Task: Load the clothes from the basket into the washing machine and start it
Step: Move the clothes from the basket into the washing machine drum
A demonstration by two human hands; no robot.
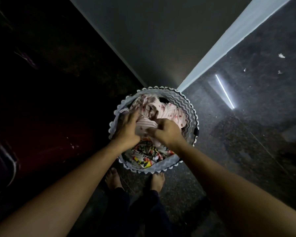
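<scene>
A round laundry basket point(186, 103) with a grey-and-white zigzag pattern stands on the floor in front of my feet. On top inside lies a pale pink garment point(162, 110) with red marks. Under it at the near side is a multicoloured patterned cloth point(147, 156). My left hand point(126, 129) and my right hand point(167, 132) are both down in the basket, fingers closed on the pink garment. The dark red body at the left point(32, 142) may be the washing machine; it is too dark to tell.
A grey wall corner point(161, 48) rises right behind the basket, with a pale edge strip point(229, 43) running to the upper right. Dark speckled glossy floor point(246, 134) spreads to the right with small white scraps on it. My bare feet point(113, 180) stand just before the basket.
</scene>
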